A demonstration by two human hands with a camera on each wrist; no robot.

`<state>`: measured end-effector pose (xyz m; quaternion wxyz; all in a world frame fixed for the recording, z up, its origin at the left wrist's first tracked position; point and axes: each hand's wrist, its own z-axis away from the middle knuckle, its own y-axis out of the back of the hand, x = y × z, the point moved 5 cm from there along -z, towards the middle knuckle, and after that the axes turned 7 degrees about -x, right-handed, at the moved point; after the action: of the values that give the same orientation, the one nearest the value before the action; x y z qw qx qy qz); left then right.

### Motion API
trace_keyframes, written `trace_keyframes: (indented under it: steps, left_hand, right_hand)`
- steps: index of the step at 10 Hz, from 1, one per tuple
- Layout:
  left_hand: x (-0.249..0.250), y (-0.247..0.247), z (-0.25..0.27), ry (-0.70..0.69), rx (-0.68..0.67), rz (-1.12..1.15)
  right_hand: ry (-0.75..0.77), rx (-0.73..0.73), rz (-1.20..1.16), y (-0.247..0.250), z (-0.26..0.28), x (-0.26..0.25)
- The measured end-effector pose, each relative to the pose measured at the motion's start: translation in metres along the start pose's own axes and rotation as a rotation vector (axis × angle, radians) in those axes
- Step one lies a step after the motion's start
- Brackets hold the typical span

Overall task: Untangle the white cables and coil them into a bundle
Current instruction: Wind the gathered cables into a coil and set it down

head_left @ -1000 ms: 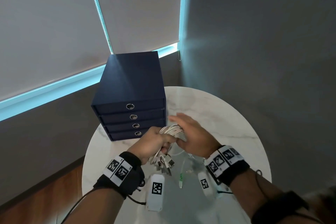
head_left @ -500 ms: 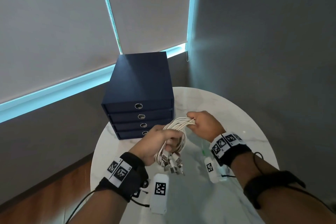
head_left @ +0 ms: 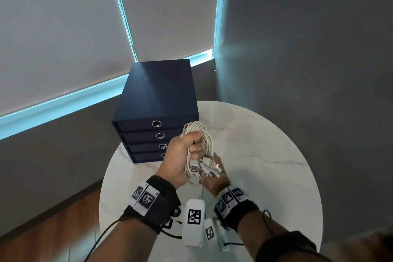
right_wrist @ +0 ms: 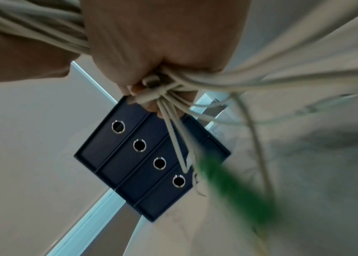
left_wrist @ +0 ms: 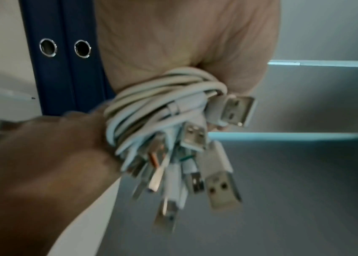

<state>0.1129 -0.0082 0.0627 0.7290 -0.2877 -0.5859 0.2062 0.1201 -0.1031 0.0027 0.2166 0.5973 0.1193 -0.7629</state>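
A bundle of white cables (head_left: 200,132) stands as an upright loop above the round marble table (head_left: 265,155). My left hand (head_left: 178,161) grips it round the middle, thumb across the strands. Several USB plugs (head_left: 204,168) hang from the lower end. My right hand (head_left: 217,183) sits just below and behind those plugs, largely hidden by them. In the left wrist view the coiled cables (left_wrist: 162,104) lie against my left palm (left_wrist: 173,38) with the plugs (left_wrist: 221,190) dangling. In the right wrist view my right hand (right_wrist: 162,34) has its fingers curled round cable strands (right_wrist: 261,78); a blurred green cable end (right_wrist: 228,187) hangs close to the lens.
A dark blue drawer box (head_left: 157,100) with ring pulls stands at the table's back left, close behind the bundle. A grey wall rises to the right, window blinds behind. Wooden floor (head_left: 53,229) lies beyond the table's left edge.
My right hand left the far end of the loop and came back under the plug ends. My left hand turned the bundle upright and lifted it nearer the drawer box.
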Motion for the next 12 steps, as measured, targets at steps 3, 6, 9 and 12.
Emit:
trace_keyframes:
  steps: [3,6,9,12]
  left_hand:
    - [0.005,0.016,0.01,-0.338,0.406,-0.201]
    - [0.004,0.03,0.016,-0.49,0.577,-0.38]
    - [0.0,0.033,0.021,-0.551,0.584,-0.547]
    - [-0.006,0.033,0.017,-0.443,0.486,-0.847]
  right_hand:
    - [0.131,-0.129,0.337,-0.029,0.01,0.011]
    - [-0.144,-0.283,0.393,-0.024,0.019,0.031]
    - [-0.066,-0.218,0.229,-0.014,0.024,0.018]
    - [0.011,-0.263,0.236,-0.013,0.029,-0.001]
